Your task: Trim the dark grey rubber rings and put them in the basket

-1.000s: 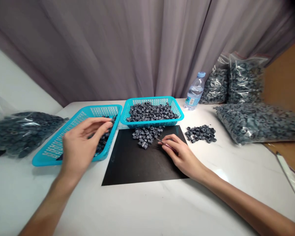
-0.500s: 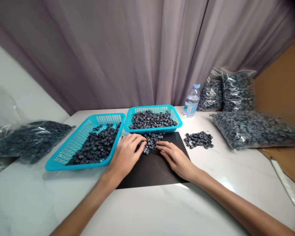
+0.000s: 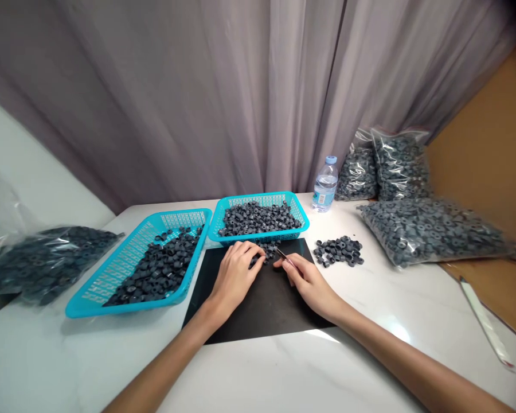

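My left hand (image 3: pixel 236 272) rests at the left of a small pile of dark grey ring-shaped pieces (image 3: pixel 272 251) on a black mat (image 3: pixel 258 307). Its fingers arch over the pile's edge, with the thumb apart and some pieces showing in the gap. On the pile's other side, my right hand (image 3: pixel 307 281) pinches a slim pointed tool (image 3: pixel 282 254), perhaps tweezers, its tip toward the pieces. Just behind the pile stands a blue plastic basket (image 3: pixel 262 236) full of similar pieces. A second blue basket (image 3: pixel 75 304), partly filled with them, is left of my left hand.
Loose pieces (image 3: pixel 339 251) lie on the white table (image 3: pixel 284 367) right of the mat. A water bottle (image 3: pixel 325 186) stands behind them. Filled clear bags (image 3: pixel 434 232) occupy the right side; another filled bag (image 3: pixel 55 258) lies far left. A long pale strip (image 3: pixel 485 321) lies at right.
My right hand's fingers have gone from lying extended beside the pile to pinching the slim tool. Less of the pile shows now between my hands. The whole view has shifted slightly.
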Demonstrator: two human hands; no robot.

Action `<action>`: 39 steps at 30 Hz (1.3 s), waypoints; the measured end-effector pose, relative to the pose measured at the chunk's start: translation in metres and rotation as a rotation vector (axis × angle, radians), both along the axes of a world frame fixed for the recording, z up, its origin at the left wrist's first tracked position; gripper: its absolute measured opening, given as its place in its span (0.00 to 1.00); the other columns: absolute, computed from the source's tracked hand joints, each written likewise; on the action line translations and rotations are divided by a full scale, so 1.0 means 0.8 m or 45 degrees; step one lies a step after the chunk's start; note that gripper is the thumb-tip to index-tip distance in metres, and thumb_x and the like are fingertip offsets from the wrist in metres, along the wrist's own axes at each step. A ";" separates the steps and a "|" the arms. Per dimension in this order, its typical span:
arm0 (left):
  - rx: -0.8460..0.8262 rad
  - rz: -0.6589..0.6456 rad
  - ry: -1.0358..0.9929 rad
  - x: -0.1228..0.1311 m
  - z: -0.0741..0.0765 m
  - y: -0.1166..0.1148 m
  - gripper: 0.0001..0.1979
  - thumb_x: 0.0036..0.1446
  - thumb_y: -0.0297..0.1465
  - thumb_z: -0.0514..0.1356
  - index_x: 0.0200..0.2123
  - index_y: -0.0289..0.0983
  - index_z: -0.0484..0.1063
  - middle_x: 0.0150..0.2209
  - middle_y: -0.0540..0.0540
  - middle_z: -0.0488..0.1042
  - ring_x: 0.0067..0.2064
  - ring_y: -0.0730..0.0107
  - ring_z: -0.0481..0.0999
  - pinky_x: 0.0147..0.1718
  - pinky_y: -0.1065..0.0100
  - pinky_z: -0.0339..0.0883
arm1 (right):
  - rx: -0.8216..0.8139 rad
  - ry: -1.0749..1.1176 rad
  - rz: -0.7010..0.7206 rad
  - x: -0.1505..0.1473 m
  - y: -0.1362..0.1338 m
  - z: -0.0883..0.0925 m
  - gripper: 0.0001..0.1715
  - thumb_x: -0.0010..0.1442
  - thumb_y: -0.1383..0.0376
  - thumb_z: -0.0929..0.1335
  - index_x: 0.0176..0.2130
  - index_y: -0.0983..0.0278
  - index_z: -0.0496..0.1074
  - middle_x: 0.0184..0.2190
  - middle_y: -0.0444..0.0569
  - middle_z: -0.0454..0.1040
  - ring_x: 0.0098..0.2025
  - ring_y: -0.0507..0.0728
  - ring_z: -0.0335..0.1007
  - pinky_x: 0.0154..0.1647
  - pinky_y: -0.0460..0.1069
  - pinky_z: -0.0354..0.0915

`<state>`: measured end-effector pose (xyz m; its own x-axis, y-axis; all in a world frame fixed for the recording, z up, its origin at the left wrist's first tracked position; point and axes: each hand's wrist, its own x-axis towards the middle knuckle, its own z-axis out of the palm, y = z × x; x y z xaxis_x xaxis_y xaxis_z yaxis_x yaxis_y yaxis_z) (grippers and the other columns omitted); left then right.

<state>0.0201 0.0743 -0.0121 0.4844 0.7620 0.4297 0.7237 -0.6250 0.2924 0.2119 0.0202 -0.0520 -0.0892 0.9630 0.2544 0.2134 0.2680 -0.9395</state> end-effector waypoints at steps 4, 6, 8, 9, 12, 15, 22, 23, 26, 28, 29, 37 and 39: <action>0.022 -0.013 -0.106 -0.004 0.004 -0.010 0.04 0.67 0.28 0.59 0.38 0.39 0.73 0.44 0.46 0.78 0.48 0.58 0.75 0.51 0.56 0.67 | -0.091 0.115 -0.013 0.000 0.001 -0.002 0.25 0.70 0.48 0.62 0.41 0.64 0.77 0.26 0.43 0.64 0.29 0.55 0.62 0.33 0.50 0.60; 0.035 -0.025 -0.159 -0.008 0.005 -0.021 0.04 0.68 0.29 0.57 0.40 0.40 0.72 0.45 0.46 0.78 0.49 0.60 0.75 0.52 0.57 0.68 | -0.150 0.231 -0.005 0.001 0.002 -0.002 0.26 0.69 0.46 0.63 0.39 0.64 0.75 0.24 0.42 0.63 0.27 0.54 0.61 0.31 0.49 0.59; 0.025 -0.064 -0.243 -0.011 0.004 -0.033 0.04 0.69 0.29 0.56 0.41 0.40 0.71 0.46 0.45 0.78 0.50 0.61 0.76 0.53 0.58 0.68 | -0.208 0.367 0.003 0.002 0.003 -0.001 0.27 0.67 0.44 0.64 0.37 0.64 0.73 0.24 0.42 0.65 0.26 0.53 0.62 0.29 0.48 0.58; 0.004 -0.089 -0.303 -0.013 0.003 -0.040 0.04 0.69 0.29 0.56 0.42 0.40 0.71 0.47 0.45 0.78 0.49 0.62 0.77 0.52 0.59 0.69 | -0.234 0.426 0.001 0.002 0.003 0.000 0.27 0.66 0.43 0.65 0.36 0.64 0.72 0.24 0.43 0.67 0.26 0.53 0.63 0.28 0.48 0.57; -0.156 -0.139 -0.504 -0.012 -0.005 -0.054 0.04 0.68 0.29 0.58 0.40 0.40 0.72 0.48 0.45 0.79 0.45 0.66 0.79 0.48 0.64 0.72 | -0.323 0.564 -0.005 0.002 0.000 0.002 0.26 0.64 0.43 0.68 0.36 0.65 0.71 0.27 0.47 0.72 0.27 0.52 0.65 0.24 0.46 0.50; -0.487 -0.128 -0.735 -0.008 -0.013 -0.060 0.02 0.66 0.31 0.61 0.39 0.39 0.73 0.45 0.46 0.81 0.45 0.65 0.81 0.48 0.65 0.73 | -0.426 0.663 0.056 -0.002 -0.007 0.004 0.26 0.64 0.44 0.68 0.37 0.65 0.70 0.27 0.47 0.73 0.25 0.51 0.63 0.22 0.45 0.46; -1.070 -0.053 -1.217 -0.002 -0.012 -0.062 0.07 0.60 0.34 0.67 0.38 0.37 0.75 0.38 0.47 0.81 0.40 0.68 0.82 0.42 0.71 0.75 | -0.486 0.678 0.233 -0.010 -0.025 0.012 0.22 0.67 0.46 0.67 0.38 0.63 0.68 0.23 0.38 0.58 0.23 0.47 0.46 0.21 0.44 0.47; -1.084 -0.043 -1.213 -0.002 -0.011 -0.064 0.07 0.59 0.33 0.67 0.39 0.37 0.77 0.39 0.47 0.82 0.40 0.69 0.82 0.42 0.72 0.75 | -0.504 0.659 0.251 -0.009 -0.026 0.014 0.22 0.68 0.47 0.67 0.38 0.63 0.68 0.23 0.37 0.56 0.23 0.48 0.45 0.21 0.44 0.46; -1.114 -0.035 -1.178 -0.002 -0.009 -0.069 0.08 0.60 0.33 0.67 0.42 0.37 0.80 0.40 0.46 0.82 0.41 0.70 0.82 0.45 0.73 0.75 | -0.557 0.648 0.267 -0.005 -0.027 0.018 0.19 0.66 0.49 0.70 0.38 0.62 0.68 0.23 0.37 0.54 0.24 0.48 0.44 0.22 0.44 0.44; -1.146 -0.046 -1.172 -0.002 -0.010 -0.071 0.08 0.59 0.33 0.68 0.41 0.37 0.80 0.41 0.46 0.83 0.43 0.69 0.82 0.47 0.73 0.75 | -0.593 0.677 0.261 -0.004 -0.026 0.019 0.17 0.64 0.52 0.73 0.39 0.62 0.69 0.23 0.37 0.53 0.25 0.48 0.44 0.22 0.45 0.44; -1.159 -0.053 -1.184 -0.002 -0.011 -0.071 0.08 0.58 0.33 0.69 0.41 0.37 0.80 0.42 0.46 0.83 0.44 0.68 0.82 0.48 0.72 0.75 | -0.610 0.701 0.258 -0.003 -0.026 0.020 0.17 0.63 0.53 0.73 0.39 0.62 0.69 0.23 0.37 0.53 0.24 0.48 0.44 0.22 0.45 0.44; -1.141 -0.035 -1.240 -0.001 -0.015 -0.070 0.09 0.53 0.30 0.73 0.37 0.37 0.78 0.39 0.47 0.82 0.44 0.67 0.82 0.48 0.71 0.76 | -0.688 0.828 0.291 -0.003 -0.027 0.021 0.15 0.64 0.55 0.71 0.43 0.63 0.72 0.20 0.36 0.53 0.22 0.48 0.41 0.21 0.45 0.41; -1.099 -0.055 -1.235 0.000 -0.013 -0.071 0.08 0.53 0.29 0.72 0.37 0.37 0.78 0.39 0.47 0.82 0.43 0.68 0.82 0.47 0.71 0.77 | -0.700 0.815 0.278 -0.002 -0.028 0.020 0.16 0.64 0.55 0.72 0.44 0.63 0.72 0.19 0.35 0.53 0.22 0.48 0.41 0.21 0.45 0.40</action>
<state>0.0200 0.0176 -0.0224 0.2850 0.9585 -0.0017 -0.0247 0.0091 0.9997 0.2100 -0.0023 -0.0358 -0.2848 0.9421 -0.1770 -0.4034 -0.2853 -0.8694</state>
